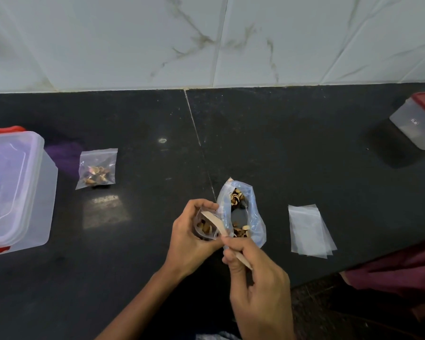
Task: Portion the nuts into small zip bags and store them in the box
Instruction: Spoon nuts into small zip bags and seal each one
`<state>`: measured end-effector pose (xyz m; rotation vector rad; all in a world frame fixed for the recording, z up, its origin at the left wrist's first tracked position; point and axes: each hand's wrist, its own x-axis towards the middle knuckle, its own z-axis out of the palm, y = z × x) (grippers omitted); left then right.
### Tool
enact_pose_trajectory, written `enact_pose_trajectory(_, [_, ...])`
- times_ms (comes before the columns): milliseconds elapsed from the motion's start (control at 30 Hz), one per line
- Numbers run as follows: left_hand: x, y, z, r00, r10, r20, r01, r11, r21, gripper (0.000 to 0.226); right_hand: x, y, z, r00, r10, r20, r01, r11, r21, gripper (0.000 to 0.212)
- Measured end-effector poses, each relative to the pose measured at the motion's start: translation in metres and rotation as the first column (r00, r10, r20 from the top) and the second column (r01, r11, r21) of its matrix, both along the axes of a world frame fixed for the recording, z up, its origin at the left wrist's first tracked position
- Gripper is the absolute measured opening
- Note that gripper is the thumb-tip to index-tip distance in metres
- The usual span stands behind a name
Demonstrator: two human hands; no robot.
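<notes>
A black stone countertop is crossed by a thin pale seam running from its back edge toward the near side. It is backed by a wall of white marble-patterned tiles with grey-brown veining. A second small clear container with a dark red lid is seen lying tilted at the far right of the counter, and a fold of maroon fabric is seen past the counter's right near edge.

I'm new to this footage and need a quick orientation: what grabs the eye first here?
The two hands at centre: the left hand holds a small bag open while the right hand tips a wooden spoon into it. Just behind lies the open nut bag; a filled bag lies at left.
</notes>
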<state>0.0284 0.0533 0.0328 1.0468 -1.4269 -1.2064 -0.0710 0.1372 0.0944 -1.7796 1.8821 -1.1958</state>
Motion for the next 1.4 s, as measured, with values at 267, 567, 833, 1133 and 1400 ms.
enact_pose_trajectory(267, [0.005,-0.001,-0.001,0.995,-0.054,0.079,0.051,0.998,0.045,0.068,-0.017,-0.004,0.007,0.97,-0.187,0.155,0.203,0.974,-0.097,0.018])
enact_pose_trajectory(567, [0.003,0.0,-0.003,0.985,-0.146,0.089,0.131,0.979,0.154,0.049,-0.048,-0.017,-0.045,0.973,-0.173,-0.154,0.194,0.971,0.138,0.026])
enact_pose_trajectory(833, [0.001,-0.003,-0.01,0.985,-0.169,0.03,0.16,0.967,0.199,0.047,-0.042,-0.027,-0.039,0.946,-0.309,0.097,0.285,0.937,0.2,0.026])
enact_pose_trajectory(1133, [0.001,-0.004,-0.013,0.983,-0.186,0.009,0.181,0.964,0.194,0.054,-0.046,-0.04,-0.033,0.366,-0.661,0.655,0.199,0.743,0.639,0.02])
enact_pose_trajectory(1400, [0.0,-0.002,-0.011,0.985,-0.167,-0.036,0.171,0.964,0.202,0.049,-0.032,-0.033,-0.032,0.776,-0.447,0.445,0.257,0.868,0.425,0.022])
